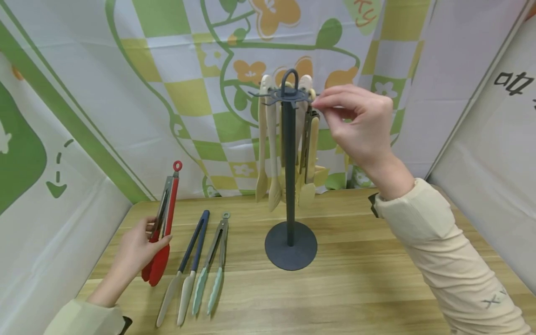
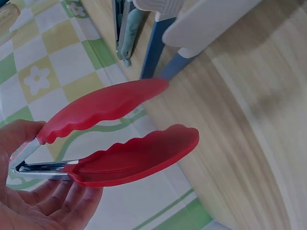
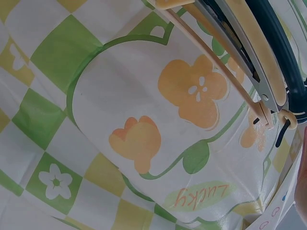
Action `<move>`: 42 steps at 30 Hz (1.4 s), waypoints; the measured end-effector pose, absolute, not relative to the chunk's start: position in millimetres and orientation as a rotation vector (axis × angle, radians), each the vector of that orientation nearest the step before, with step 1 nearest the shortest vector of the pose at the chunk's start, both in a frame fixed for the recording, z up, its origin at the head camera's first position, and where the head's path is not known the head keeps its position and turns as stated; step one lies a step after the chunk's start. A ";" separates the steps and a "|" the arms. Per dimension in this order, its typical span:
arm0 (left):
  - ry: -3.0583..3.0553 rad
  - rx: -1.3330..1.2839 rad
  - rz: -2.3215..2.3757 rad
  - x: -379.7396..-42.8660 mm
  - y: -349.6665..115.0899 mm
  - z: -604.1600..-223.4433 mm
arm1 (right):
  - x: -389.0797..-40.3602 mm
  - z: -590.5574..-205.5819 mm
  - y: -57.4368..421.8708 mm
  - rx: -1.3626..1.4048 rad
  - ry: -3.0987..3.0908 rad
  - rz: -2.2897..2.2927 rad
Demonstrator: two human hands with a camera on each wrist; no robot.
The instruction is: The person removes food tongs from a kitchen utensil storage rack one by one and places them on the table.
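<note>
My left hand (image 1: pixel 136 249) grips red-tipped kitchen tongs (image 1: pixel 170 204) at the left of the table, ring end up. In the left wrist view the thumb lies on one side, the fingers on the other, and the red scalloped heads (image 2: pixel 139 158) stand apart. My right hand (image 1: pixel 360 121) is raised at the top of a dark utensil stand (image 1: pixel 290 167), thumb and forefinger close together. Beside its fingertips, yellow tongs (image 3: pixel 268 52) hang by a ring (image 3: pixel 288 117) on a hook. The right wrist view shows only that hand's edge, so whether it touches the ring is unclear.
Between left hand and stand lie blue-handled tongs (image 1: pixel 198 246) with pale heads and mint-tipped tongs (image 1: pixel 221 251). Wooden-coloured and cream utensils (image 1: pixel 272 177) hang around the stand, whose round base (image 1: pixel 291 256) rests on the wooden table (image 1: pixel 347 288). A patterned cloth (image 1: pixel 180 107) covers the back.
</note>
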State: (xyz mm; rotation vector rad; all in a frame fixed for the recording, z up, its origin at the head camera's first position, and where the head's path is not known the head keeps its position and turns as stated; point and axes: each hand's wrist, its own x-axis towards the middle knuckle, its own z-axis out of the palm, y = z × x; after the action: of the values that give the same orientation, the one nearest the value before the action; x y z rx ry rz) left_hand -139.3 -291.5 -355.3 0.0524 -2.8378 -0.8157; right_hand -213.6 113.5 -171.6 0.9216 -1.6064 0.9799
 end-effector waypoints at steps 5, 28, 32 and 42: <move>-2.872 0.069 -0.777 -137.0 -296.0 -359.6 | -213.9 -171.6 113.2 0.928 -1.607 0.990; -3.073 0.163 -0.669 -135.7 -310.4 -374.4 | -213.4 -171.6 113.7 0.921 -1.607 1.010; -3.088 0.172 -0.674 -135.5 -312.2 -377.6 | -213.7 -171.8 113.5 0.922 -1.606 0.995; -3.140 0.234 -0.661 -136.5 -313.4 -383.7 | -214.4 -172.3 113.2 0.930 -1.596 0.988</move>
State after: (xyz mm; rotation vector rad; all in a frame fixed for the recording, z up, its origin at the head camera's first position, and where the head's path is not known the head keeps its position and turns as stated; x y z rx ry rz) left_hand -136.5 -313.4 -383.7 0.2336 -3.1403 -0.6612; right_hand -214.4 113.2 -172.3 0.9304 -1.5965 0.9880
